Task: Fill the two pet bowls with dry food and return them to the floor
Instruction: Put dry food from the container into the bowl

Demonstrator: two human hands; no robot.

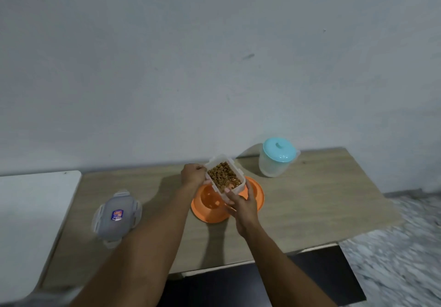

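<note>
An orange double pet bowl (259, 197) rests on the wooden table (322, 201). Above it I hold a clear rectangular container of brown dry food (224, 175), tilted toward me. My left hand (192, 175) grips its far left edge. My right hand (241, 205) grips its near end, just over the bowl. The left well of the bowl (210, 197) shows and looks bare apart from pale spots. The right well is mostly hidden behind the container and my right hand.
The container's clear lid (117, 216) with a blue label lies on the table's left part. A clear jug with a teal lid (278, 157) stands at the back right. A white surface (31, 223) adjoins on the left. Speckled floor (401, 259) lies to the right.
</note>
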